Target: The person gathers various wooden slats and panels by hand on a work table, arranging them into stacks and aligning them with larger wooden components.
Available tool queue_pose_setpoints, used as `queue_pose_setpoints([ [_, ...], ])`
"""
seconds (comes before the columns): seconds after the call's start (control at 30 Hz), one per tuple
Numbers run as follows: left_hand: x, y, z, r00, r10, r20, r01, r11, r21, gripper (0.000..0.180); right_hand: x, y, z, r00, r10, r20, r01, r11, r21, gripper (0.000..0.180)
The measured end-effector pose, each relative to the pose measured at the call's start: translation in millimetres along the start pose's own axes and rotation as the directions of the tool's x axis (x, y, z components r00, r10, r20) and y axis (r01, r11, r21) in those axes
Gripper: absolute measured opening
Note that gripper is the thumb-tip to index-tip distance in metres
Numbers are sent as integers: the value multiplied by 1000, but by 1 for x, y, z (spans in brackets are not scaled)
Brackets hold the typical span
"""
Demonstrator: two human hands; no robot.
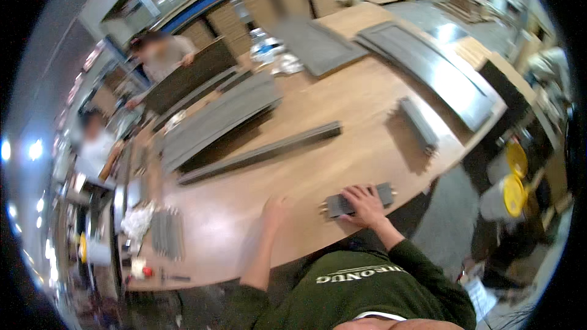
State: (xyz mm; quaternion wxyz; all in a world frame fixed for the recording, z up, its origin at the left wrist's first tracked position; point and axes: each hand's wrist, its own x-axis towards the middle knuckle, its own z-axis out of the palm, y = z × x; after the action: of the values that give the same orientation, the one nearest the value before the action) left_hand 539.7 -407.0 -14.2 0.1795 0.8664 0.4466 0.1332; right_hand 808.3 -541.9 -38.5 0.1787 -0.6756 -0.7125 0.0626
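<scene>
- Grey block [385,193], pale pegs at both ends, lay at the surface's near edge, right of its middle.
- Right hand [365,206] was over that block, palm down, fingers lying across its top; whether they gripped it, I could not tell.
- Left hand [279,209] was blurred over the near part of the table [299,177], well left of the block; I could not tell whether its fingers were open or closed.
- Long bar [263,153] lay aslant beyond both hands.
- Pegged stack [417,125] was near the right edge.
- Grey slats [166,235] lay at the near left corner, beside a white cloth [139,220].
- Bottle [262,47] stood toward the far edge.
- Co-worker [162,55], beyond the far left side, held a dark panel [192,76].
</scene>
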Motion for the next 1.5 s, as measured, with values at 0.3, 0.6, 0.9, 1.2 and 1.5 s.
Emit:
queue_pose_setpoints([
  [0.3,48,26,49,992,-75,99,67,994,88,45,14,-1,-7,997,36,-66,-35,999,14,66],
  [0.6,-96,-219,-61,700,-573,-426,522,818,-243,44,49,-42,-17,956,293,24,-292,956,-17,60],
  [0.9,-254,-384,-146,333,-654,-679,897,441,15,74,70,-92,15,970,179,165,-170,983,-65,70],
  [1.2,-209,-337,-172,444,-730,-519,878,471,89,47,86,-156,32,967,52,251,-41,998,-50,73],
  [1.5,-162,-270,-110,880,-448,-157,472,861,191,48,88,-219,54,925,-238,298,243,970,20,86],
])
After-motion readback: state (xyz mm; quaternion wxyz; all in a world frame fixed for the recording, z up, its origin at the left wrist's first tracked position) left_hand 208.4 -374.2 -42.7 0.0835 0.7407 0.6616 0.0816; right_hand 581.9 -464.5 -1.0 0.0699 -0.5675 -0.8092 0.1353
